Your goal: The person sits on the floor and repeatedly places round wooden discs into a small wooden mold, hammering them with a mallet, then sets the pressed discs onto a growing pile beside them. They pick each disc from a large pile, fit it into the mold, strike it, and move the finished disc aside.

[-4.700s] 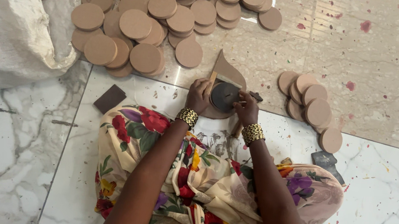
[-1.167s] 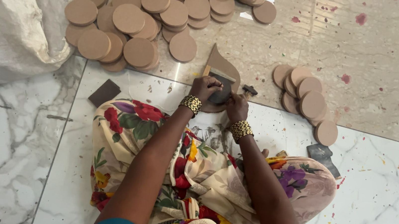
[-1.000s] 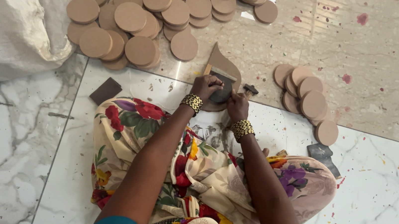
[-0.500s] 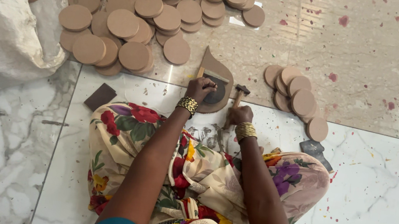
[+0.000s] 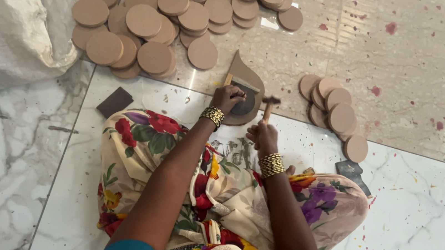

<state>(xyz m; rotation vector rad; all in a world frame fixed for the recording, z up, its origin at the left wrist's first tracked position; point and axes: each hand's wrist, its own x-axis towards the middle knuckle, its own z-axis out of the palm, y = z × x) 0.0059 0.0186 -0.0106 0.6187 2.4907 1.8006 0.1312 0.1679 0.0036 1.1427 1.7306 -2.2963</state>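
Directly ahead of the person's knees, a teardrop-shaped board (image 5: 247,83) lies flat on the floor, its point aimed away from the body. On it rests a dark round piece (image 5: 245,104), pinned by the left hand (image 5: 228,97), whose fingers curl around a thin tool. Just right of the board, the right hand (image 5: 263,137) grips a small hammer (image 5: 268,107) upright, head level with the dark piece.

single head-worn view, looking steeply down, close over lap and floor (image 5: 425,59)
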